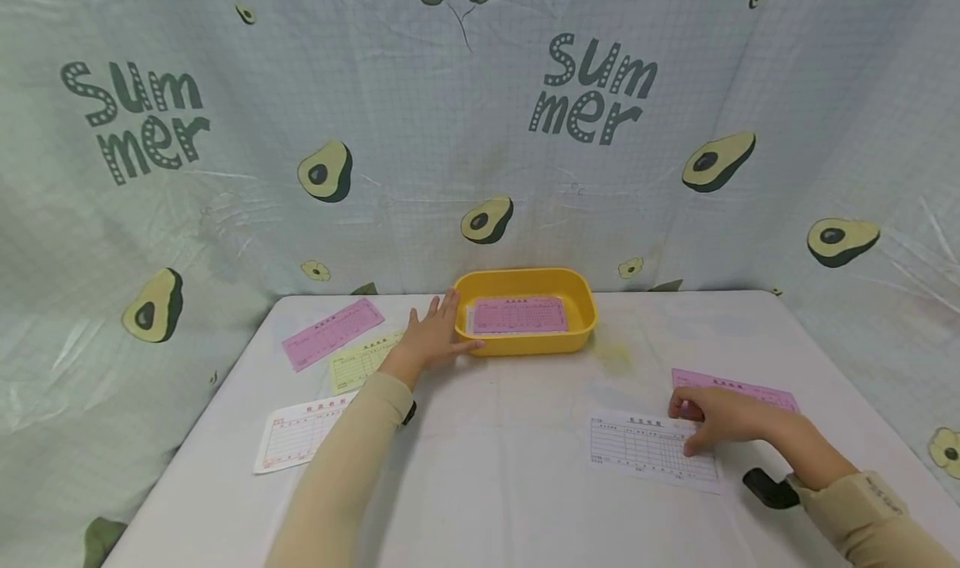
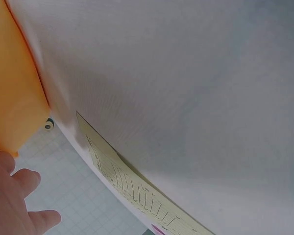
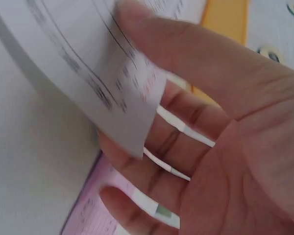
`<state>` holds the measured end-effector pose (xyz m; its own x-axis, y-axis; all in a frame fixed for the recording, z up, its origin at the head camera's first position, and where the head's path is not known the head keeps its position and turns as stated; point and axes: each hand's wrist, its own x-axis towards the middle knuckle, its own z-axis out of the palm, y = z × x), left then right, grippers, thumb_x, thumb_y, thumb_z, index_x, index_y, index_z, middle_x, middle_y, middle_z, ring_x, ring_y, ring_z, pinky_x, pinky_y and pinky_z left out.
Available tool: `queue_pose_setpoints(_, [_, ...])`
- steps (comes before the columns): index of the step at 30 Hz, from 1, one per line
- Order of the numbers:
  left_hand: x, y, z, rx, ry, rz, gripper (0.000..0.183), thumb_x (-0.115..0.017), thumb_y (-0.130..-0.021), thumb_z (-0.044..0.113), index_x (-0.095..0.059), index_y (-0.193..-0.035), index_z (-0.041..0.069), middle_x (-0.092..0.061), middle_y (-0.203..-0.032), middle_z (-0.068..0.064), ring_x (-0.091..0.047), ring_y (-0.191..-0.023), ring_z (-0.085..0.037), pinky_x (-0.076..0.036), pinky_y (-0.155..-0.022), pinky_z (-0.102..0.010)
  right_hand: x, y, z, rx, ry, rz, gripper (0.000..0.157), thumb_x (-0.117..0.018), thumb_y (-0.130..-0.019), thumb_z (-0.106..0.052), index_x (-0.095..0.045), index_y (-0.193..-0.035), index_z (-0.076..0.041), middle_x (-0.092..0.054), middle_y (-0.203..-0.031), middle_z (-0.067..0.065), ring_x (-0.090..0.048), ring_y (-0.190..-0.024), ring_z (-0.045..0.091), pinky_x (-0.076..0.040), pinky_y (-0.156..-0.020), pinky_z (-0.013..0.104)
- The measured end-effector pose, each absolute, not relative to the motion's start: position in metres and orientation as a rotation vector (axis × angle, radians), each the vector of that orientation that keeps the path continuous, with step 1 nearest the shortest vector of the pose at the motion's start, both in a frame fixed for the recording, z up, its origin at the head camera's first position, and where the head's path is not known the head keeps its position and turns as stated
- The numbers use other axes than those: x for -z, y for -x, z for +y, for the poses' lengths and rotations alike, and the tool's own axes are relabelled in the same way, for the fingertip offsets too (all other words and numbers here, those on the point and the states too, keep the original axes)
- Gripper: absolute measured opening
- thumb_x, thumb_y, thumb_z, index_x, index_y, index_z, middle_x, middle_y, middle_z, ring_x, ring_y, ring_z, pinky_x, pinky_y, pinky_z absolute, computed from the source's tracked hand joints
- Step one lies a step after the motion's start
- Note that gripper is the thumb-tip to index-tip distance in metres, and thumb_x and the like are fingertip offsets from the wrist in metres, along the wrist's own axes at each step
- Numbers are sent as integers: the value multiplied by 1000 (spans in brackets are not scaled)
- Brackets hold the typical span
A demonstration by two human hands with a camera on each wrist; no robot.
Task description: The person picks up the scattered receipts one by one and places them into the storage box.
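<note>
Centrally, at the far edge of a white table (image 1: pixel 480 451), sits a shallow yellow tray (image 1: pixel 525 346) with a pink slip (image 1: pixel 520 316) lying in it, over some white paper that shows at its left side. A person reaches in from the near side with both arms.

The left hand (image 1: pixel 431 334) is at the tray's left end, its fingers spread apart and seeming to touch the rim. The right hand (image 1: pixel 727 422) is at the near right and holds a white slip (image 1: pixel 637 447) by its right end, thumb on the printed face and fingers behind; in the right wrist view the slip's corner is bent up off the table. Just beyond it, partly behind the hand, lies another pink slip (image 1: pixel 757 390).

On the left of the table lie three more slips: pink (image 1: pixel 333 334) farthest, then yellow (image 1: pixel 352 371), then white nearest, the last two partly hidden by the left arm.

The held paper looks thin, very light and limp, probably easy to crease or tear and a little slippery. A gentle pinch at an edge or corner should suit it best.
</note>
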<state>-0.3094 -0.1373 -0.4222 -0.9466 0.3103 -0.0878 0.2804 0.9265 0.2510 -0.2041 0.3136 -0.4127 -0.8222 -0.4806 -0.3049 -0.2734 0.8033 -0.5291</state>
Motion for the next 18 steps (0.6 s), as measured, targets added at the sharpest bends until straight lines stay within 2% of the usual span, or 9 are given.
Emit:
queue_pose_setpoints(4, [422, 309, -138, -363, -463, 2965, 108, -56, -96, 67, -4, -164, 2, -3, -171, -14, -9, -155, -39, -5, -119, -67, 414, 209, 326, 771, 573, 2497, 31, -85, -81, -10, -63, -103, -9, -49, -84, 2, -46, -79, 19, -36, -64, 28])
queue_pose_setpoints(7, [422, 309, -137, -356, -467, 2967, 108, -57, -95, 67, -4, -164, 2, -2, -171, -14, -9, -155, -39, -5, -119, -67, 416, 212, 333, 877, 598, 2447, 27, -81, -85, -9, -64, -106, -8, -50, -86, 3, -47, -80, 18, -37, -63, 27])
queue_pose_setpoints(13, [422, 309, -137, -346, -460, 2971, 108, -56, -95, 68, -4, -164, 2, -3, -171, -14, -9, -155, -39, -5, -119, -67, 421, 215, 341, 1027, 615, 2359, 24, -73, -93, -7, -66, -115, -4, -64, -110, 10, -53, -96, 22, -47, -73, 25])
queue_pose_setpoints(18, [422, 309, -137, -358, -458, 2968, 108, -57, -95, 67, -5, -164, 2, -3, -171, -14, -9, -155, -39, -5, -119, -67, 423, 218, 345, 1165, 554, 2246, 30, -66, -97, -4, -65, -126, 5, -63, -127, 22, -57, -100, 22, -54, -76, 28])
